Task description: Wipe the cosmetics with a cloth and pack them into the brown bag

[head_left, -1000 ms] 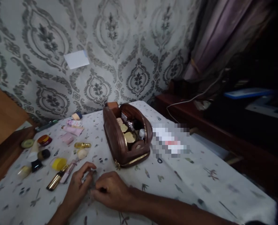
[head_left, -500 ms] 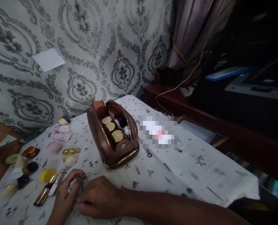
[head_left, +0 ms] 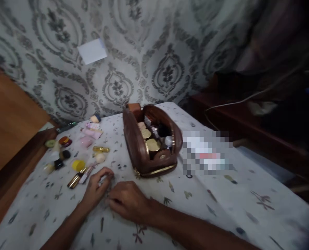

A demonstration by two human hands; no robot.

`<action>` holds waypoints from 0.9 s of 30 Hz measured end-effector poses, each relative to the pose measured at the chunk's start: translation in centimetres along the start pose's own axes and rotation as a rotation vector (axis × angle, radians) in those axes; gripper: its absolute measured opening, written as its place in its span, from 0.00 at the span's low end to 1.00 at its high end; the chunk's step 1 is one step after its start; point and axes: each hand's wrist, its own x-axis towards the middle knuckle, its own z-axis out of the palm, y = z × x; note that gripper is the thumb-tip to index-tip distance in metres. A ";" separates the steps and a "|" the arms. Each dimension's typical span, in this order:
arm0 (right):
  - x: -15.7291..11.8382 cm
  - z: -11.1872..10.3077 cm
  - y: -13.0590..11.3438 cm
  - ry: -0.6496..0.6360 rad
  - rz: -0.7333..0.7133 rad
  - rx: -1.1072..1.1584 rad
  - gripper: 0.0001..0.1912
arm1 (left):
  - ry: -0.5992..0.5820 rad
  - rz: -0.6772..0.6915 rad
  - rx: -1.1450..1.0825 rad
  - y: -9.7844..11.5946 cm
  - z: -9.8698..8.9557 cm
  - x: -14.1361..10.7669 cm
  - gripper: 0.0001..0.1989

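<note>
Both hands rest near each other at the front of a patterned white cloth. My left hand (head_left: 98, 184) has curled fingers with a gap between thumb and index finger, and nothing shows in it. My right hand (head_left: 128, 201) is closed in a loose fist, knuckles up; whether it holds anything is hidden. Beyond it stands an unzipped brown bag (head_left: 133, 146) with round gold-lidded items (head_left: 153, 145) and a white-capped bottle inside. Just left of my left hand lie a pink tube (head_left: 86, 174) and a black-and-gold tube (head_left: 76, 178).
More cosmetics spread left, among them a yellow-lidded jar (head_left: 78, 165), a gold tube (head_left: 101, 149) and pink tubes (head_left: 92, 133). A blurred-out white item (head_left: 206, 152) lies right of the bag. Dark wooden furniture (head_left: 222, 114) stands at the right, a patterned wall behind.
The view has swung right-to-left, so the bag, cosmetics and hands appear further right. Both hands keep nearly the same pose beside each other.
</note>
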 end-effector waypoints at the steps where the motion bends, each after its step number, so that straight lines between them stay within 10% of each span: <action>1: 0.0 0.1 0.0 0.030 0.010 0.035 0.16 | -0.019 0.015 -0.011 -0.2 0.0 -0.1 0.12; 11: 0.3 0.2 0.0 0.102 0.052 0.217 0.21 | 0.024 0.108 0.067 -1.0 -0.6 -0.3 0.10; 27: 0.9 -0.3 -0.5 0.113 0.018 0.194 0.22 | 0.675 0.004 0.242 -6.1 -9.0 1.3 0.11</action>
